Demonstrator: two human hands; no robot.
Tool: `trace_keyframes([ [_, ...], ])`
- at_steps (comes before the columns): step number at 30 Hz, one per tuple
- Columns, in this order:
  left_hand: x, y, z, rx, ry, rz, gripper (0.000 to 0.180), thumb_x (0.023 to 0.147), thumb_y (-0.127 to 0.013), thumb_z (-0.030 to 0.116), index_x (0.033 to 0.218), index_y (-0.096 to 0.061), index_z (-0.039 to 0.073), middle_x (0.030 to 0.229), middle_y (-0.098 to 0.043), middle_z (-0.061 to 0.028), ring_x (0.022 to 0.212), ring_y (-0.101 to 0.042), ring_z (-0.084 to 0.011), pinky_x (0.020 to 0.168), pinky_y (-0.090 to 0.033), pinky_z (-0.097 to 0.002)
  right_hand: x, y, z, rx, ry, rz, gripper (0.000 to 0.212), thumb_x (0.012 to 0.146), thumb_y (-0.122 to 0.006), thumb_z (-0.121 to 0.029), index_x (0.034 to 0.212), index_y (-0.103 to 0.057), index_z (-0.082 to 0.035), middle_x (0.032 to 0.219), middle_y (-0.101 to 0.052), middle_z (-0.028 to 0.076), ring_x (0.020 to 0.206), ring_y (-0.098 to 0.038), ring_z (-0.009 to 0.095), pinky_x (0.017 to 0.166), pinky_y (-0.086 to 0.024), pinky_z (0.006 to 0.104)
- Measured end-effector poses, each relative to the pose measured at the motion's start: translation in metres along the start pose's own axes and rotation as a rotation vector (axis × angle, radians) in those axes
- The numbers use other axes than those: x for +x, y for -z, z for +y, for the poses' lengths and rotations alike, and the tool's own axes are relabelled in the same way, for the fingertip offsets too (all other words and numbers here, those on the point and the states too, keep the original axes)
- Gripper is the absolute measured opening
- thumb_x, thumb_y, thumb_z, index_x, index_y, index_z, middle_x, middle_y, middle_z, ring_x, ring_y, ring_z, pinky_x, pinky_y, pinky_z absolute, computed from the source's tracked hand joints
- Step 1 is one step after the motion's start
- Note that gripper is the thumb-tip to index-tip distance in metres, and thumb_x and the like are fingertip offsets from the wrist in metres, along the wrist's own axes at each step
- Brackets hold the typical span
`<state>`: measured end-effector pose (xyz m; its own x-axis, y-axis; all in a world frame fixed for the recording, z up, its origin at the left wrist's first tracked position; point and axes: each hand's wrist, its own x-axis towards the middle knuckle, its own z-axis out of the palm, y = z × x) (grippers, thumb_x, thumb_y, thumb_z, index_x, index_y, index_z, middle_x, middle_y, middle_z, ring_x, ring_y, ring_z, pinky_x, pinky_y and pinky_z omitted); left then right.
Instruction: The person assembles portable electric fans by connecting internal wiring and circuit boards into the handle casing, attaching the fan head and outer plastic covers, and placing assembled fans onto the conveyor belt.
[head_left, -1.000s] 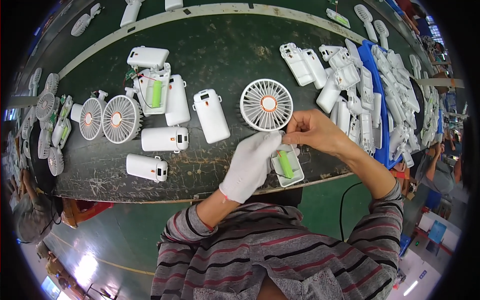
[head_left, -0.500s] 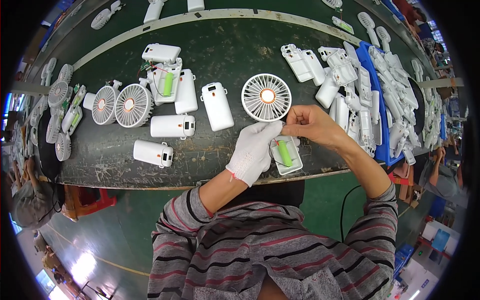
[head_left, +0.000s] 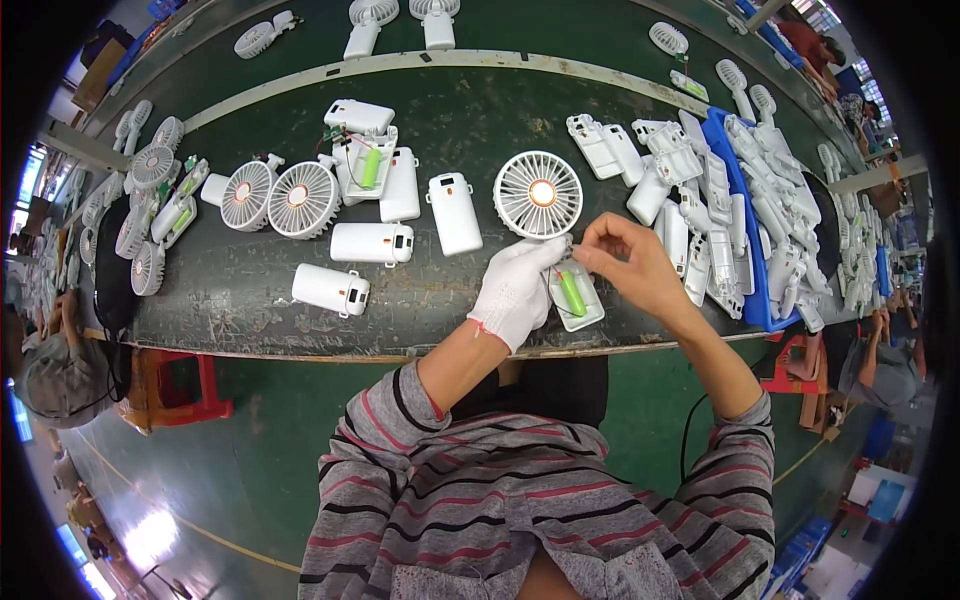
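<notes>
A white handheld fan [head_left: 537, 195] lies face up in front of me, its round grille marked by an orange ring at the hub. My left hand [head_left: 510, 292], in a white knit glove, is closed on the fan's neck just below the grille. Under the fingers sits an open white handle shell [head_left: 592, 318] holding a green cylindrical battery [head_left: 572, 293] and thin wires. My right hand [head_left: 635, 262] is bare; its thumb and forefinger pinch together beside the neck, on something too small to make out.
White handle cases [head_left: 455, 213] lie left of the fan, with two more fans [head_left: 303, 198] beyond them. On the right, loose shells [head_left: 650, 196] pile against a blue bin [head_left: 748, 215] full of white parts. The table's front edge [head_left: 400, 358] runs before me.
The whole view has shifted, showing more of the table's far side. Both hands stay at the fan's neck, and the right fingers have changed their bend slightly.
</notes>
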<state>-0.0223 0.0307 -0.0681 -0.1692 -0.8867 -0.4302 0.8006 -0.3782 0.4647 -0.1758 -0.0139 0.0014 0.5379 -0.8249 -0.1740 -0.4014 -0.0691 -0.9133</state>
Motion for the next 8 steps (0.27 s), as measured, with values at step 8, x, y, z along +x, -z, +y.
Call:
trace_keyframes([
  [8,-0.01,-0.011,0.008,-0.076,0.007,-0.034,0.027,0.091,-0.054,0.013,0.112,-0.052,-0.004,0.105,-0.059,-0.0136,0.093,-0.058,-0.0208,0.083,-0.048,-0.0345,-0.028,-0.026,-0.037,-0.394,-0.04,-0.092,0.035,0.076,-0.072,-0.014,0.104,-0.051,-0.005,0.075,-0.063,0.003,0.066,-0.058,0.016,0.07,-0.047,0.0261],
])
